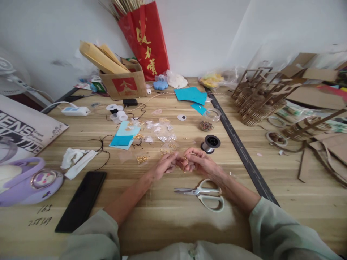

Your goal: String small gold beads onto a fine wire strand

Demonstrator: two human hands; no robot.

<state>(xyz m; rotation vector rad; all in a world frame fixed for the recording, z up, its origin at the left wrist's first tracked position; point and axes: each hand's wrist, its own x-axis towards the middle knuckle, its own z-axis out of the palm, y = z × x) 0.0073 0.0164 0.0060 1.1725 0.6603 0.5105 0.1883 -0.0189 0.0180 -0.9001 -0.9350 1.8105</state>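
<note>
Near the middle of the table my left hand [166, 164] and my right hand [199, 161] meet at the fingertips. A small gold beaded piece [185, 161] shows between them, pinched by my right fingers. My left fingers are pressed together against it; whether they grip it is too small to tell. White-handled scissors [211, 195] lie just below my right hand. A spool of clear thread [210, 143] stands above that hand. Small bags of gold beads [142, 159] and silver pieces [163, 137] lie beyond my left hand.
A black phone [81, 202] and white tissue [78, 160] lie left, beside a purple case [35, 184]. Further back are blue sheets [191, 95], a bead jar [206, 125], a cardboard box [124, 85] and a red bag [148, 39]. Wooden baskets [257, 97] stand right.
</note>
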